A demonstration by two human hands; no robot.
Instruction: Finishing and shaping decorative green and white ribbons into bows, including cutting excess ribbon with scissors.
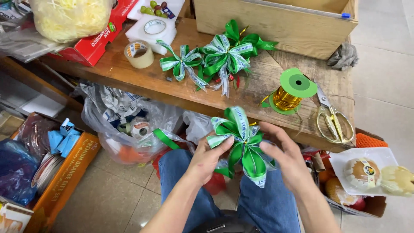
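- Green ribbon bow (242, 144), at lower centre of the frame, sits over the lap.
- Left hand (207, 157) pinches its loops closed; right hand (286, 162) cradles the far side, fingers half curled.
- Best fluff loops evenly, I judge, keeping the knot centred.

Bright, even overhead light, soft shadows, sharp focus, slight wide-angle edge distortion

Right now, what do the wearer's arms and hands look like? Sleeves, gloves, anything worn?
Both forearms are bare as far as the frame shows, with no sleeve in sight. The left hand and right hand have no gloves. No rings, watch, bands, or markings are visible on either. Fingernails look short and plain. Below the arms, blue jeans cover the legs.
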